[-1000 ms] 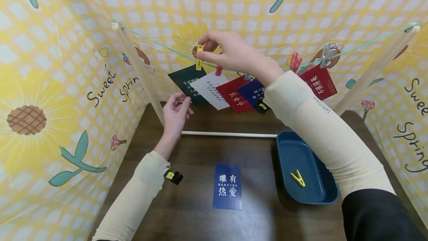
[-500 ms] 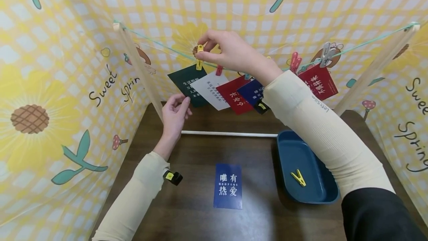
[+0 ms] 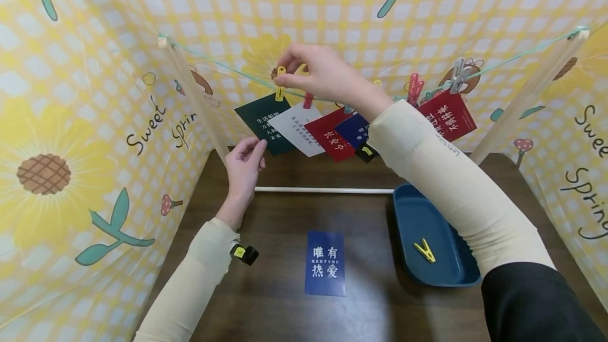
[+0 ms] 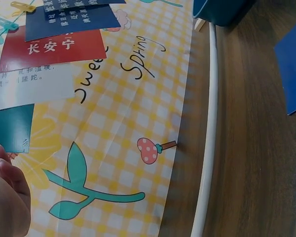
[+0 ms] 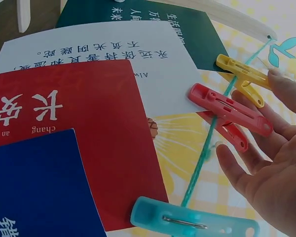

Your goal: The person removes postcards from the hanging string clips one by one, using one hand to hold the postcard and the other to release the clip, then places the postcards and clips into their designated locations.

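In the head view my right hand (image 3: 328, 74) pinches a yellow clothespin (image 3: 281, 84) between thumb and forefinger. This clothespin sits on the green string (image 3: 216, 63) at the top edge of a dark green card (image 3: 254, 113). A red clothespin (image 5: 227, 106) beside my right fingers fastens a white card (image 5: 170, 84) that overlaps the green one. My left hand (image 3: 242, 170) hovers by the green card's lower left edge, fingers loosely bent and fingertips right at that edge. The left wrist view catches only part of this hand (image 4: 7, 197), close to the green card (image 4: 17, 126).
Further along the string hang a red card (image 3: 328, 132), a blue card (image 3: 350, 127) and another red card (image 3: 453, 115). Wooden posts (image 3: 195, 96) carry the string. On the table lie a blue card (image 3: 325, 281), a white rod (image 3: 323, 190) and a blue tray (image 3: 413, 215) holding a yellow clothespin (image 3: 425, 250).
The head view has shifted slightly. My left hand has eased a little left and down beside the green card. My right hand keeps its pinch on the yellow clothespin.
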`<action>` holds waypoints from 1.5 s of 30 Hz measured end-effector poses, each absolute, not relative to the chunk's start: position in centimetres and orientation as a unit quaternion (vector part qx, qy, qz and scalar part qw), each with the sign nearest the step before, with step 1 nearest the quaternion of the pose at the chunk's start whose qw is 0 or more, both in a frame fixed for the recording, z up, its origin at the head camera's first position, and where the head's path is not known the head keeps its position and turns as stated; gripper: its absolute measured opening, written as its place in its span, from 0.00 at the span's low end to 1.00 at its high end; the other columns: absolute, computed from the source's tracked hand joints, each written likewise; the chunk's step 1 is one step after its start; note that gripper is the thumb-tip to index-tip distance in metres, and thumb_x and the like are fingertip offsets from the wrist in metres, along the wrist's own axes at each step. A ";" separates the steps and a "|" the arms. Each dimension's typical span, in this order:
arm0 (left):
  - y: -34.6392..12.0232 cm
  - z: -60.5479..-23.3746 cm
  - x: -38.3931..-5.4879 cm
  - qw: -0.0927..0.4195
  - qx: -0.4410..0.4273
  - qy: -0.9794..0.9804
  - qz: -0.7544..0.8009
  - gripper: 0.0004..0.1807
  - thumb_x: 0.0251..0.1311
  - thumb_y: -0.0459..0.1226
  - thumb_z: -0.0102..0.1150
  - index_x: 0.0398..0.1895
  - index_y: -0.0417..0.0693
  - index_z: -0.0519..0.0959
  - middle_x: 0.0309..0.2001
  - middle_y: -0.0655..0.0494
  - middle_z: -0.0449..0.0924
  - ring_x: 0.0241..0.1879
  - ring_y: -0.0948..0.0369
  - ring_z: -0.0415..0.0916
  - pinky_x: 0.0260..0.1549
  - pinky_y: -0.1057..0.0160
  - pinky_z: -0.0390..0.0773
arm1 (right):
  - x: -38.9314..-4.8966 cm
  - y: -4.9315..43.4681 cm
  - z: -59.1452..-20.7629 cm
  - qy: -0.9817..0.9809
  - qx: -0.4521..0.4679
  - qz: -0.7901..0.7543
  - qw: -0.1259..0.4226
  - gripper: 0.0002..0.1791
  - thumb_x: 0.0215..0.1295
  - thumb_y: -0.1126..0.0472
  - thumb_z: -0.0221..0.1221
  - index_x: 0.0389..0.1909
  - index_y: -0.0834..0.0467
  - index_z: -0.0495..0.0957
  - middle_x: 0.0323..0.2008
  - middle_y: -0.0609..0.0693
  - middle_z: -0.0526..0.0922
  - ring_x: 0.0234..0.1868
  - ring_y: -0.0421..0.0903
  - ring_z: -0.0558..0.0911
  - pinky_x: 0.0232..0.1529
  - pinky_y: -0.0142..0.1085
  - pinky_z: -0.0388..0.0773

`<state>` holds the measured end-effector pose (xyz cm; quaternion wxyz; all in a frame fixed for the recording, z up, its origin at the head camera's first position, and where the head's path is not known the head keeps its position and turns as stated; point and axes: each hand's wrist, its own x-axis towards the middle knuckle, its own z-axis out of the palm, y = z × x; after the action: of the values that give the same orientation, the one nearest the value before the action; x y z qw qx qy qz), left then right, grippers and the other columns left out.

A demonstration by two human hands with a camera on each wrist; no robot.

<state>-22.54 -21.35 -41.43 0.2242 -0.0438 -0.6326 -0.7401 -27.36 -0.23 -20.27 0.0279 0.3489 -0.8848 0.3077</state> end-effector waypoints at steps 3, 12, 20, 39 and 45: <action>-21.6 -41.5 -22.6 0.228 -0.041 -0.629 -0.742 0.11 0.69 0.31 0.66 0.42 0.27 0.81 0.24 0.60 0.79 0.16 0.65 0.69 0.18 0.71 0.71 | -27.4 -0.4 -20.4 -0.883 0.348 0.313 0.024 0.19 0.75 0.48 0.62 0.59 0.54 0.78 0.52 0.46 0.85 0.54 0.43 0.79 0.55 0.37 0.76; -22.1 -41.2 -22.5 0.221 -0.018 -0.606 -0.764 0.11 0.68 0.31 0.67 0.44 0.27 0.84 0.24 0.61 0.79 0.17 0.64 0.69 0.20 0.72 0.72 | -27.7 -0.9 -21.0 -0.872 0.374 0.314 0.031 0.18 0.77 0.52 0.60 0.59 0.57 0.76 0.53 0.50 0.82 0.54 0.45 0.77 0.54 0.36 0.75; -22.4 -41.1 -22.5 0.223 -0.021 -0.610 -0.760 0.09 0.67 0.31 0.69 0.41 0.29 0.85 0.24 0.61 0.81 0.16 0.64 0.68 0.19 0.70 0.71 | -27.7 -0.9 -21.1 -0.869 0.386 0.305 0.057 0.15 0.77 0.54 0.60 0.55 0.59 0.75 0.50 0.51 0.80 0.56 0.46 0.75 0.53 0.37 0.74; -22.4 -41.1 -22.6 0.228 -0.034 -0.614 -0.754 0.09 0.66 0.29 0.68 0.42 0.27 0.85 0.23 0.61 0.82 0.15 0.66 0.69 0.16 0.73 0.69 | -27.9 -0.7 -21.7 -0.845 0.415 0.310 0.131 0.09 0.76 0.61 0.60 0.45 0.63 0.76 0.44 0.54 0.83 0.54 0.49 0.72 0.55 0.41 0.73; -22.5 -41.3 -22.5 0.224 -0.027 -0.606 -0.763 0.09 0.66 0.29 0.68 0.42 0.27 0.85 0.23 0.61 0.83 0.15 0.65 0.70 0.17 0.73 0.69 | -28.0 -0.5 -22.1 -0.828 0.427 0.322 0.168 0.07 0.75 0.62 0.61 0.43 0.64 0.77 0.42 0.55 0.84 0.53 0.50 0.72 0.54 0.39 0.70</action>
<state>-22.53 -22.50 -41.26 0.2236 -0.0273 -0.6057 -0.7632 -28.05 -0.50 -22.12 0.1677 0.4272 -0.8283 0.3215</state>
